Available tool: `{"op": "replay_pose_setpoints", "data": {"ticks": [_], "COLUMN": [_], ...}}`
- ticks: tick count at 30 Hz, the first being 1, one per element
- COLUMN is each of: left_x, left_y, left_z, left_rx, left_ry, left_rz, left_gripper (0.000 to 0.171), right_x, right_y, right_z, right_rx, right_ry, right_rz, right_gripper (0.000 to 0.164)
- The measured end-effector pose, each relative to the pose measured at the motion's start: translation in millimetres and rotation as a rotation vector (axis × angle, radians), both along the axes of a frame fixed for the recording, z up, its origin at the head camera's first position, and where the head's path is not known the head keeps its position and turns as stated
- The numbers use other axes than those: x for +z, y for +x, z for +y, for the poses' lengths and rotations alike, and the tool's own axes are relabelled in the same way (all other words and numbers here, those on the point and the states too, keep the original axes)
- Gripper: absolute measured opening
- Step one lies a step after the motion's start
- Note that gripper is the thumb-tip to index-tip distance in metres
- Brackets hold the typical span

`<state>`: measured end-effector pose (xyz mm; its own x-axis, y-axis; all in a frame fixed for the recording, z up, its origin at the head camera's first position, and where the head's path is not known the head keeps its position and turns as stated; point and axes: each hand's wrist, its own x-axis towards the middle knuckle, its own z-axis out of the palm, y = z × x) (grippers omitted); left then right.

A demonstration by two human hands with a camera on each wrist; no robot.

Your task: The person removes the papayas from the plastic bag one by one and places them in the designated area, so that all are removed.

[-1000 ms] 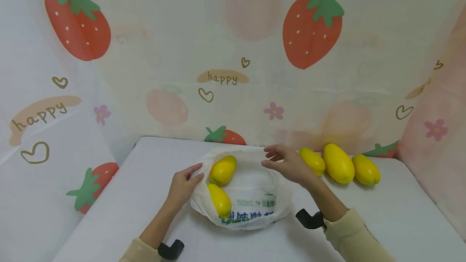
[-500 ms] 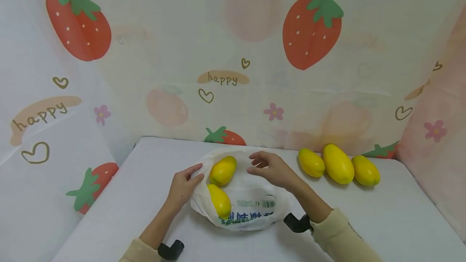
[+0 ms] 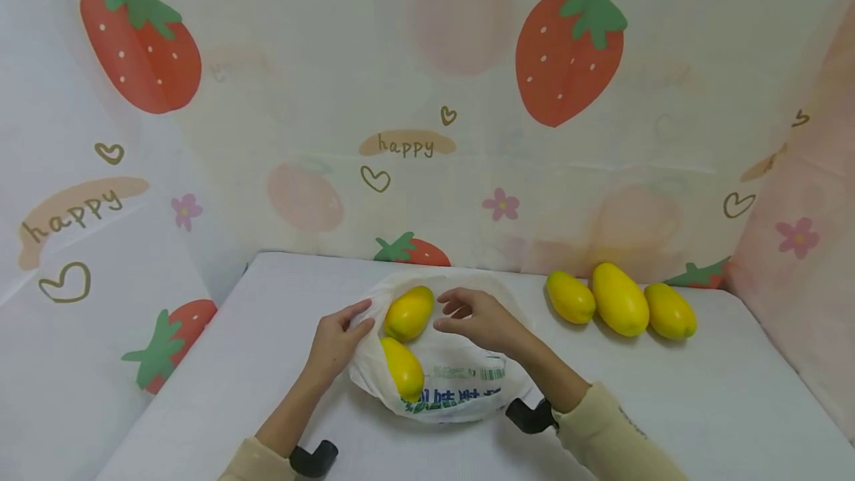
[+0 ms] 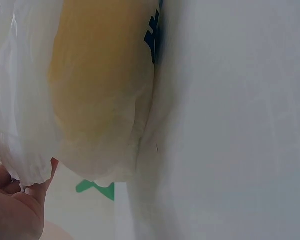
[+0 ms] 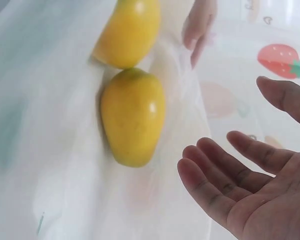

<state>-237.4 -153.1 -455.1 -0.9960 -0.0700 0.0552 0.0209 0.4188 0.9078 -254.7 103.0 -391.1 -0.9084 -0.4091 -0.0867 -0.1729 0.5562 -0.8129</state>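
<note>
A white plastic bag point(image 3: 467, 347) with blue and green print lies on the table, its mouth spread wide. Inside, at its left side, are two yellow mangoes, an upper mango point(image 3: 410, 313) and a lower mango point(image 3: 403, 368). My left hand point(image 3: 335, 340) pinches the bag's left rim between thumb and fingers; the left wrist view shows the thin plastic point(image 4: 27, 125) in that grip. Over the bag's mouth is my right hand point(image 3: 477, 318), fingers spread and slightly bent, holding nothing. Its fingertips are just right of the upper mango, apart from it in the right wrist view.
Three more mangoes stand in a row at the back right: a left one point(image 3: 571, 297), a larger middle one point(image 3: 620, 300) and a right one point(image 3: 671, 312). The white table point(image 3: 220, 392) meets a strawberry-print curtain point(image 3: 320, 95) behind. Black camera mounts sit at both wrists.
My right hand has moved left, from near the row of mangoes at the back right to over the bag's mouth beside the upper mango. The left hand and the bag have stayed put.
</note>
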Motion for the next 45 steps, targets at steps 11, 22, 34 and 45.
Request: {"op": "replay_pose_setpoints", "data": {"ticks": [11,22,34,45], "left_x": [2.8,4.2,0.2,-2.3], "left_y": [-0.3,1.1,0.7,0.1], "left_z": [1.0,2.2,2.0,2.2], "left_rx": [0.003,0.002,-0.001,-0.007], "left_ry": [-0.002,-0.004,0.003,-0.008], "left_rz": [0.007,0.010,0.004,0.013], "left_gripper": [0.041,0.040,0.040,0.041], "right_x": [-11.4,-25.6,-45.2,-50.4], "right_y": [4.9,11.2,14.4,17.0], "right_z": [-14.8,-29.4,-43.1,-52.2], "right_rx": [0.090,0.083,0.052,0.012], "right_ry": [-0.003,-0.001,-0.059,-0.051], "right_rz": [0.001,-0.067,-0.198,-0.241], "right_gripper": [0.049,0.052,0.051,0.052]}}
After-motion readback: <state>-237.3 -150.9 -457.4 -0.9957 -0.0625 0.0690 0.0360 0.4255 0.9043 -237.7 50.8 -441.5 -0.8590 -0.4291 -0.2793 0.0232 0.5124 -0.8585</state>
